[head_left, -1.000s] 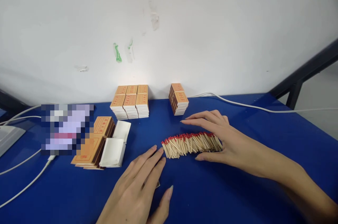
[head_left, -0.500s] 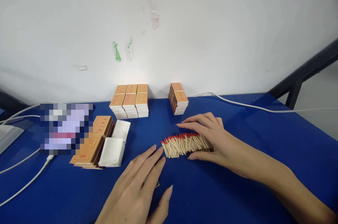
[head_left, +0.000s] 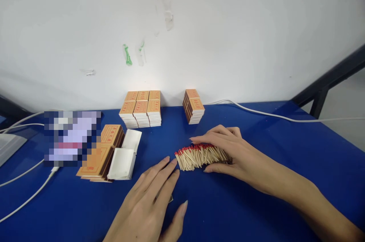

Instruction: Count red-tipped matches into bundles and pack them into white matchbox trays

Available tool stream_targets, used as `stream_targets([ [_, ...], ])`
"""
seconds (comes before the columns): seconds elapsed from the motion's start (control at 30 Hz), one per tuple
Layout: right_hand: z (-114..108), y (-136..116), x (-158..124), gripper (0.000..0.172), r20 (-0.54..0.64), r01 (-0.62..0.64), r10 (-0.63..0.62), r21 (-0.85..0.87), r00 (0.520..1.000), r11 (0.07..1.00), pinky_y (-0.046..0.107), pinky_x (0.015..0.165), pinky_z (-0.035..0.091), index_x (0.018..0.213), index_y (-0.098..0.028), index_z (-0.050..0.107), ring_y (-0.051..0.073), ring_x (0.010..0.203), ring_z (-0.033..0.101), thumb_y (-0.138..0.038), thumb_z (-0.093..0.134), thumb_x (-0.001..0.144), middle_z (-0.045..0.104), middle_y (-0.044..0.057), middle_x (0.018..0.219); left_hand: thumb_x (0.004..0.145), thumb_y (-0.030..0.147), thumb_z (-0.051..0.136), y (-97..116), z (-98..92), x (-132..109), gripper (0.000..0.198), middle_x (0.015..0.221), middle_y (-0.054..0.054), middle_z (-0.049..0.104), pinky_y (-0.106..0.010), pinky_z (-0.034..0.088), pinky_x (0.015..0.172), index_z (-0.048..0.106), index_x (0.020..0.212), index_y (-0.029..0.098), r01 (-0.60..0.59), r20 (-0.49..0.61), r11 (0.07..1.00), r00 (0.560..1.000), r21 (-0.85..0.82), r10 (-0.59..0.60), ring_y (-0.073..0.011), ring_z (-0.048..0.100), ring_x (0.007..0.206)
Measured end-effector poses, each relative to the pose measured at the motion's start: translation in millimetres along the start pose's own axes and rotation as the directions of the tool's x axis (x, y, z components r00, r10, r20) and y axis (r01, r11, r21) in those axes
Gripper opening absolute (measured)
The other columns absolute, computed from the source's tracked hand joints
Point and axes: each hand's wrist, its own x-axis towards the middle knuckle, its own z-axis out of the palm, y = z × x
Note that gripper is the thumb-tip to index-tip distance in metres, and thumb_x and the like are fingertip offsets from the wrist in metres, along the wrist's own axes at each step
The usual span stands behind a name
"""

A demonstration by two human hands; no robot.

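A long pile of red-headed matches (head_left: 189,158) lies on the blue table, heads toward the wall. My right hand (head_left: 225,147) arches over the right end of the pile, thumb on the near side and fingers on the far side, spread apart. It hides that end of the pile. My left hand (head_left: 151,196) rests flat at the left end, fingertips close to the matches, fingers stretched and thumb apart. Beneath it shows the corner of a small dark-edged piece (head_left: 171,198); the rest is covered.
Orange matchbox sleeves (head_left: 94,162) lie stacked at the left, beside white inner trays (head_left: 121,164). By the wall stand a block of matchboxes (head_left: 141,109) and a smaller stack (head_left: 194,107). A blurred-out device (head_left: 71,135) and white cables (head_left: 31,207) occupy the far left.
The fingers of my right hand have lowered slightly toward the match heads. My left hand and the pile look nearly unchanged; the view has shifted a little.
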Motion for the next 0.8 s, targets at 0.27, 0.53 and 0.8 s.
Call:
stream_targets([
  [0.27, 2, -6, 3, 0.055, -0.022, 0.005, -0.005, -0.011, 1.0, 1.0, 0.056, 0.114, 0.046, 0.158, -0.052, 0.058, 0.033, 0.128, 0.05, -0.066, 0.068, 0.106, 0.063, 0.003, 0.147, 0.108, 0.025, 0.059, -1, 0.8, 1, 0.042, 0.151, -0.017, 0.071, -0.049, 0.07, 0.104, 0.065, 0.147, 0.01, 0.009, -0.005, 1.0, 1.0, 0.007, -0.009, -0.0353, 0.069, 0.142],
  [0.53, -2, -9, 0, 0.063, -0.039, -0.006, 0.004, -0.038, 0.999, 0.999, 0.06, 0.117, 0.045, 0.157, -0.051, 0.058, 0.035, 0.135, 0.049, -0.074, 0.07, 0.1, 0.06, 0.004, 0.152, 0.107, 0.025, 0.061, -1, 0.6, 0, 0.042, 0.15, -0.017, 0.072, -0.047, 0.069, 0.107, 0.066, 0.147, 0.011, 0.017, -0.01, 1.0, 1.0, -0.014, -0.018, -0.0354, 0.069, 0.142],
  [0.8, -1, -11, 0, 0.057, -0.06, 0.021, -0.025, -0.059, 0.998, 0.998, 0.061, 0.12, 0.043, 0.156, -0.049, 0.059, 0.035, 0.14, 0.048, -0.071, 0.067, 0.104, 0.059, 0.005, 0.153, 0.108, 0.023, 0.059, -1, 0.5, 2, 0.042, 0.149, -0.018, 0.072, -0.05, 0.071, 0.102, 0.065, 0.146, 0.008, 0.001, -0.001, 1.0, 1.0, 0.002, -0.001, -0.0361, 0.07, 0.141],
])
